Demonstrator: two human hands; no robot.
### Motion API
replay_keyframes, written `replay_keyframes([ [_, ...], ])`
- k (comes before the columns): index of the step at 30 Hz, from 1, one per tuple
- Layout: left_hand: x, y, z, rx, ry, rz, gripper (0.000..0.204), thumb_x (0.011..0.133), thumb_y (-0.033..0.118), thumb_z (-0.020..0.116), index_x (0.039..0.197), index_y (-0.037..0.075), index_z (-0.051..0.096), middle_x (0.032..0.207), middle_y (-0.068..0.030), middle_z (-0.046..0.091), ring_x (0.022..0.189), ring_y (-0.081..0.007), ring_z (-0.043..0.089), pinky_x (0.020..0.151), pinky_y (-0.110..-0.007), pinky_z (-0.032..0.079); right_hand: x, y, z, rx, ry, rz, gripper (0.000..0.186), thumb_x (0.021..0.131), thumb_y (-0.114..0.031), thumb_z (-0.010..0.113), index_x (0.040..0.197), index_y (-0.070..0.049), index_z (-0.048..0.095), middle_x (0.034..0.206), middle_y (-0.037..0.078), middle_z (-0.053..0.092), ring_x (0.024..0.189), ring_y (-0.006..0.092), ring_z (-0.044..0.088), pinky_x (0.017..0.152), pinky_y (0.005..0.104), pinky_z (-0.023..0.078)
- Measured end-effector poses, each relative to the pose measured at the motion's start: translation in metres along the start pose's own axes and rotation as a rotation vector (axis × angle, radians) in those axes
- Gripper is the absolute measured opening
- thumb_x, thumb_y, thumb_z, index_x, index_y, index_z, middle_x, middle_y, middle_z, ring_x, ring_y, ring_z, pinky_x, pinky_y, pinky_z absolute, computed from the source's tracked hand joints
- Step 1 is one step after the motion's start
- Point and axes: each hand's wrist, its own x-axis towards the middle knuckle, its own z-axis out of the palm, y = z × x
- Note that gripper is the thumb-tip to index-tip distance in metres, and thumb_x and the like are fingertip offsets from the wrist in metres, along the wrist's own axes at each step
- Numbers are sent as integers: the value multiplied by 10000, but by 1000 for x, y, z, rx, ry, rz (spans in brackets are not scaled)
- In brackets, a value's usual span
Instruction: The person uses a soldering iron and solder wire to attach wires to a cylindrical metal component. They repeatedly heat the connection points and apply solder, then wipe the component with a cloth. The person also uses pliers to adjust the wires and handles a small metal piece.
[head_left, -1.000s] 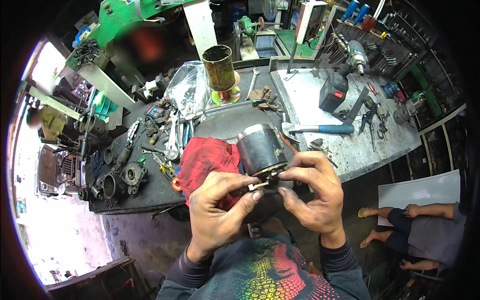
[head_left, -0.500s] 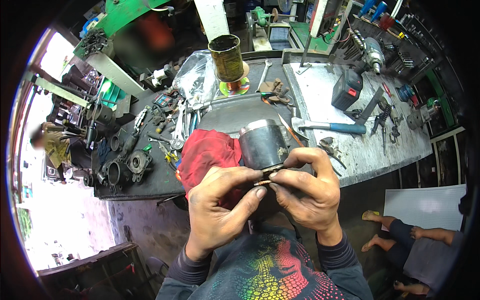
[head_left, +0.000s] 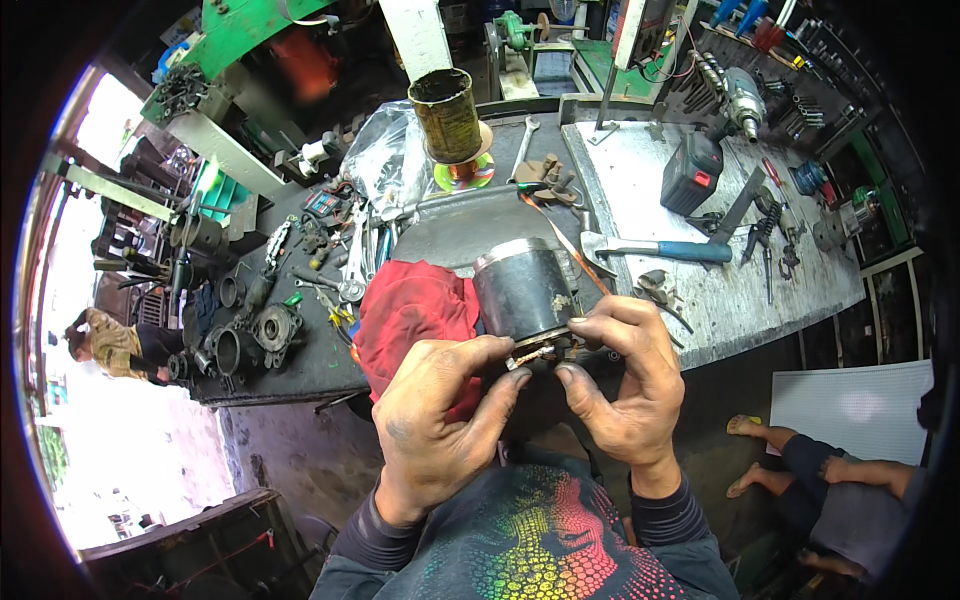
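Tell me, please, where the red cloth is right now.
In the head view, the red cloth lies a little left of centre, directly left of the black cylinder and just beyond the left hand, which partly hides it.

Red cloth (head_left: pixel 412 300) partly behind left hand (head_left: pixel 432 415)

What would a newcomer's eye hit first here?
Probably the bright red cloth, just left of the black cylinder. Next, the left hand and right hand, with fingertips gathered around the cylinder's near end, by a small pale piece. Then the grimy yellow can beyond the cylinder, and the blue-handled hammer to its right.
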Motion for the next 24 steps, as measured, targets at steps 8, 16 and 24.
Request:
replay_keyframes([
  [8, -5, -1, 1, -55, -14, -74, 482, 814, -9, 862, 1267, 4, 696, 985, -120, 740, 877, -198, 735, 788, -326, 581, -1, -1, 2, 10, -9, 15, 440, 766, -28, 831, 1195, -28, 734, 1143, 152, 651, 1023, 283, 662, 887, 373, 548],
  [16, -11, -1, -2, -124, 6, -151, 515, 863, 46, 852, 1348, 40, 680, 1000, -99, 749, 933, -183, 743, 816, -318, 587, -9, -4, -7, -27, 12, 76, 403, 777, -55, 809, 1170, -17, 731, 1126, 157, 633, 1038, 301, 640, 912, 383, 525],
  [24, -32, -39, -27, -64, 303, -253, 179, 873, 57, 834, 1045, 29, 794, 1042, -86, 764, 1013, -205, 701, 969, -353, 520, -12, -6, -22, 175, 25, 160, 352, 836, -35, 755, 1169, 39, 672, 1173, 132, 563, 988, 204, 567, 886, 324, 490],
])
